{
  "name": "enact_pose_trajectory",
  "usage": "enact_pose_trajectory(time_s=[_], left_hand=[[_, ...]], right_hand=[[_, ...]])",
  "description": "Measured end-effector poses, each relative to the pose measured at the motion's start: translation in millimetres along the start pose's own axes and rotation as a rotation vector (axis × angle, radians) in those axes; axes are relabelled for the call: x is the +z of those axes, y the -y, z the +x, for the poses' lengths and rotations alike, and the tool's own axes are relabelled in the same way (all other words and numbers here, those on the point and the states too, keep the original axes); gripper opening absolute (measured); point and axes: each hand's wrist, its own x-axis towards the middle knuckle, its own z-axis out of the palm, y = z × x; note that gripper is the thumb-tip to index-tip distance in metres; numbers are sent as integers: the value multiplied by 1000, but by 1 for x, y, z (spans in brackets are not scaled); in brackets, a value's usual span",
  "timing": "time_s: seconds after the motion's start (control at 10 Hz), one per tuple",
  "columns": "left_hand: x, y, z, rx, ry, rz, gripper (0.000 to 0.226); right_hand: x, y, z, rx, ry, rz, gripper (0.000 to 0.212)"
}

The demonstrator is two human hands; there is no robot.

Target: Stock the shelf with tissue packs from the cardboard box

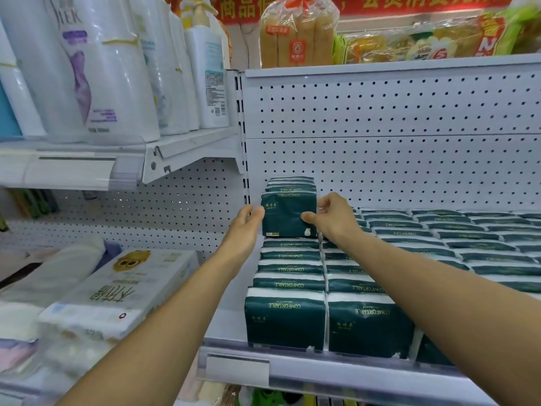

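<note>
My right hand [336,218] has its fingers [311,217] curled on the right edge of a dark green tissue pack [288,213], thumb on its front; my left hand [248,222] lays near-straight fingers flat against its left side. The pack stands upright on a second tier at the back-left of the white metal shelf [292,367] — over rows of glossy, plastic-wrapped green packs [439,230] filling it. Both forearms stretch forward. Behind is white pegboard [380,118]; white bottles [96,68] stand upper left.
</note>
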Motion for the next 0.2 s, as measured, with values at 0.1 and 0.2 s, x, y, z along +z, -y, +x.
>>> enact_pose_trajectory(time_s=[0.1,0.2], left_hand=[[3,-5,-6,39,-18,115,57],[3,-9,-8,77,-58,228,60]], right_hand=[[-3,6,-9,34,18,-39,49],[-1,10,-15,31,-12,-72,58]])
